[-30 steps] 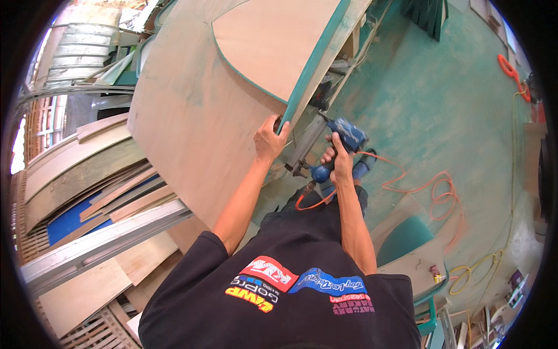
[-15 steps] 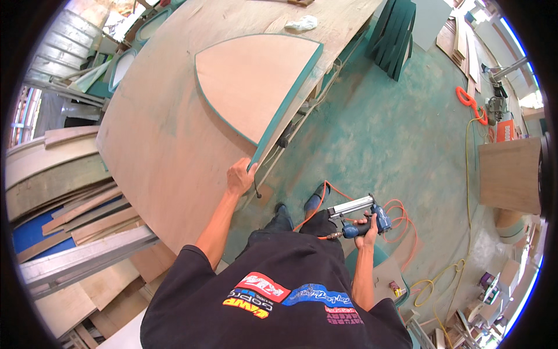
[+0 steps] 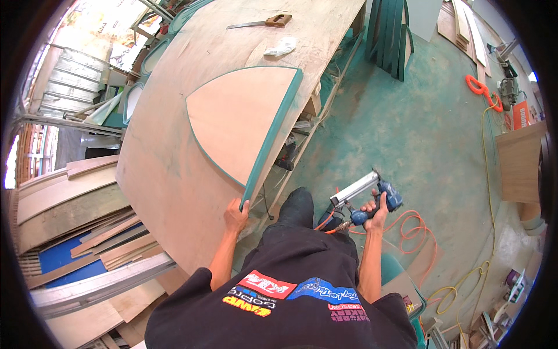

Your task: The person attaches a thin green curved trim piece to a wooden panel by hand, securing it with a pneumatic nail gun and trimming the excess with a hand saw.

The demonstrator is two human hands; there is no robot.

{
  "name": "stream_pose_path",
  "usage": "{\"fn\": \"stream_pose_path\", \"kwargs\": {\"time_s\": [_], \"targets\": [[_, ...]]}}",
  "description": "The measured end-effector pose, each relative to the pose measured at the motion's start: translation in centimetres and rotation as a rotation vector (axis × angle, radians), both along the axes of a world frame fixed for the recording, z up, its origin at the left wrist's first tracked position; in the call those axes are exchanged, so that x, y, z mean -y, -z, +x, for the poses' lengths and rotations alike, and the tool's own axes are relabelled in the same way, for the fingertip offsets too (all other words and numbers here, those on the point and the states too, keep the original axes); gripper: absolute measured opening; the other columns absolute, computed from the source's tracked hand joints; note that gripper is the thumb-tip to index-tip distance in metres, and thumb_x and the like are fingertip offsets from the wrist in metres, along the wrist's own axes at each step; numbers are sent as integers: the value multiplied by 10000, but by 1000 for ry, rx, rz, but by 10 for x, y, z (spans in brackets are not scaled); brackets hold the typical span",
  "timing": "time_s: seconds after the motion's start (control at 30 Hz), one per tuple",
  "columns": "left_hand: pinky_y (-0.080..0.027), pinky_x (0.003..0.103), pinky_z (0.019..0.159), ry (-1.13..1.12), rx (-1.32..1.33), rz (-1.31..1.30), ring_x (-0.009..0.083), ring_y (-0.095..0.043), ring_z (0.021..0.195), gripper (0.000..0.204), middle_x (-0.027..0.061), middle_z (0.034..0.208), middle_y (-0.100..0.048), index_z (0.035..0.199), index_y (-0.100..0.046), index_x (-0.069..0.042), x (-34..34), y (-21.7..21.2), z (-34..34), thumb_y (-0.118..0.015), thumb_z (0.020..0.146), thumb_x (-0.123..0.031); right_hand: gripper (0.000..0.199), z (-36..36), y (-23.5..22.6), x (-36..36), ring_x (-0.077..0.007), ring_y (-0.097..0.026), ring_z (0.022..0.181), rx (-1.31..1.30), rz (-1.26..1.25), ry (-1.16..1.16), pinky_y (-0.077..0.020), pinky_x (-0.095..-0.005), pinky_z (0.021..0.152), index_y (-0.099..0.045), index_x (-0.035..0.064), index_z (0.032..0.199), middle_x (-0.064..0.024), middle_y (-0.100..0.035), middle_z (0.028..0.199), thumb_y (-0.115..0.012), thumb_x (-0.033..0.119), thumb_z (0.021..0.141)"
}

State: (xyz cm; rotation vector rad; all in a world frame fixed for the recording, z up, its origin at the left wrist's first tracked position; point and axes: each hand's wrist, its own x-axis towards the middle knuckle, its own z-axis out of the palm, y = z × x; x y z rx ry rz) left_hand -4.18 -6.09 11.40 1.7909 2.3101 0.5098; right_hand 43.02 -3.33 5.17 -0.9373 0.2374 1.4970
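My left hand [image 3: 236,215] is closed round the near end of a green edging strip [image 3: 270,139]. This strip runs along the straight side of a fan-shaped plywood panel [image 3: 241,116], whose curved rim is green too. The panel lies flat on a large wooden worktable [image 3: 154,157], near its right edge. In my right hand [image 3: 375,214] is a blue and silver nail gun [image 3: 359,189], gripped by its handle and held up beside the table, apart from the panel. An orange air hose [image 3: 412,215] trails from it to the floor.
A handsaw [image 3: 261,23] and a crumpled white plastic bag [image 3: 281,46] lie on the table's far part. Stacked boards [image 3: 70,203] fill the left side. Green panels [image 3: 388,38] stand upright beyond the table. A yellow hose [image 3: 489,192] crosses the floor at right.
The view has shifted, bringing the handsaw fully into sight. The nail gun is tilted more upward at its magazine. My left hand keeps its hold on the strip's end.
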Motion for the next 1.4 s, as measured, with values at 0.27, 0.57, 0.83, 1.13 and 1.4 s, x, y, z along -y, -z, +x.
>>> {"fn": "stream_pose_path", "kwargs": {"time_s": [0.27,0.57,0.83,1.13,1.4], "targets": [[-509,410,709,-171,100,270,308,-644,769,340,146,843,-675,922,-691,-11,-115,-31,-1,-599,1012,-326,576,-36,-55,-171,-88,-411,508,12,116,-281,-418,-299,550,-628,30,1212,62,-387,599,-596,566,1004],[-422,468,974,291,-62,458,369,-599,1037,310,173,1060,-665,1098,-659,3,-406,-29,106,-608,992,-283,475,-105,-38,-309,-84,-412,486,-88,110,-484,-414,-298,511,-634,-4,1107,53,-393,587,-648,460,1010],[-425,473,784,196,20,259,355,-586,810,329,164,856,-641,789,-601,0,-482,3,101,-571,1004,-247,396,-109,-26,-317,-104,-453,468,-129,53,-461,-453,-310,496,-648,-13,1048,24,-436,570,-686,379,1001],[-392,467,921,18,-60,265,318,-572,954,269,117,980,-642,895,-604,-19,-478,11,99,-525,1017,-245,410,-99,-35,-332,-106,-440,457,-74,-28,-546,-432,-308,493,-630,-32,1074,19,-427,562,-658,373,1020],[-376,467,948,14,-112,192,310,-571,1002,217,115,999,-632,956,-600,-26,-477,12,108,-511,1019,-214,404,-95,-34,-332,-100,-418,458,-58,-58,-556,-421,-310,490,-633,-39,1072,19,-422,573,-671,359,1013]]}}
